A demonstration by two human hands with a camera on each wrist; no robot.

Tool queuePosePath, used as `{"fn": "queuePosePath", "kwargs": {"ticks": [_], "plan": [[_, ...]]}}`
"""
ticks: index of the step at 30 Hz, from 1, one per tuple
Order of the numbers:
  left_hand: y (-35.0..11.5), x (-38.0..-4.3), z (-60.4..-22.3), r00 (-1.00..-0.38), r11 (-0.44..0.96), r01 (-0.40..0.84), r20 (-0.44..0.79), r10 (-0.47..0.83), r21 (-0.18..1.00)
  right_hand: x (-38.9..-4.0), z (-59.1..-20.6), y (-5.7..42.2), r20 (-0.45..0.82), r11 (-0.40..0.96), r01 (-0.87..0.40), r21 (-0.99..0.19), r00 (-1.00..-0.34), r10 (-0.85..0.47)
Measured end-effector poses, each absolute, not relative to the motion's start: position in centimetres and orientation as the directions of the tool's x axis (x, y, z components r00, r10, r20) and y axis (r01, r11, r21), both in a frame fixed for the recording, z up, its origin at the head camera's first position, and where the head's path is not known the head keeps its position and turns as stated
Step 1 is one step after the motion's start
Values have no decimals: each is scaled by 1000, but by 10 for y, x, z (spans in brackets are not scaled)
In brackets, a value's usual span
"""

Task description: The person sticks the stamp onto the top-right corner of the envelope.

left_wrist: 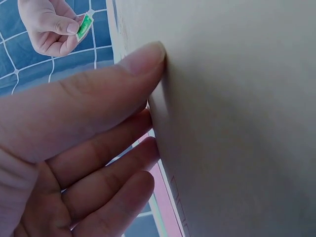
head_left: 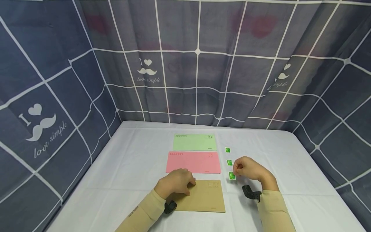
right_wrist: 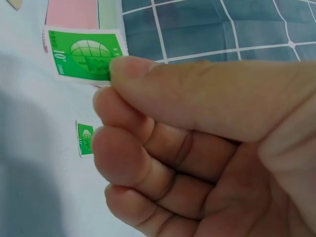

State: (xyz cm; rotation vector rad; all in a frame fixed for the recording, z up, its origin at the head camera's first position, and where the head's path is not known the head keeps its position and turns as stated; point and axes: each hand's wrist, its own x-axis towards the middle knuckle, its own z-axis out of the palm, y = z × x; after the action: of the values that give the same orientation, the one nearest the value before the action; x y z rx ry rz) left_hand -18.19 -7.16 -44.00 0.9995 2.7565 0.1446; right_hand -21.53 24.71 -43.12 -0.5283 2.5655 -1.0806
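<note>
My right hand pinches a green postage stamp by its edge, between thumb and forefinger, to the right of the envelopes. The stamp has a white perforated border and a globe-like print. In the left wrist view, the same stamp shows raised off the table. My left hand rests on the left part of a brown envelope, thumb and fingertips touching it with the fingers loosely bent. The envelope lies flat, nearest me, and the hand and sleeve cover its left end.
Beyond the brown envelope lie a pink envelope and a light green envelope. Two more green stamps, a middle stamp and a far stamp, lie right of them on the white tablecloth. A checked curtain surrounds the table.
</note>
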Motion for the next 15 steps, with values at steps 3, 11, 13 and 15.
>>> {"fn": "queuePosePath", "kwargs": {"ticks": [3, 11, 13, 15], "plan": [[-72, -181, -440, -750, 767, 621, -161, 641, 160, -215, -431, 247, -136, 638, -210, -741, -883, -449], [-71, -182, -439, -754, 772, 613, -169, 635, 168, -217, -435, 245, -152, 618, -188, -763, -878, -454], [-71, -182, -439, -752, 770, 615, -167, 637, 168, -218, -435, 245, -153, 615, -186, -766, -876, -457], [-71, -182, -439, -751, 768, 618, -165, 640, 168, -218, -435, 245, -153, 612, -186, -769, -875, -459]]}}
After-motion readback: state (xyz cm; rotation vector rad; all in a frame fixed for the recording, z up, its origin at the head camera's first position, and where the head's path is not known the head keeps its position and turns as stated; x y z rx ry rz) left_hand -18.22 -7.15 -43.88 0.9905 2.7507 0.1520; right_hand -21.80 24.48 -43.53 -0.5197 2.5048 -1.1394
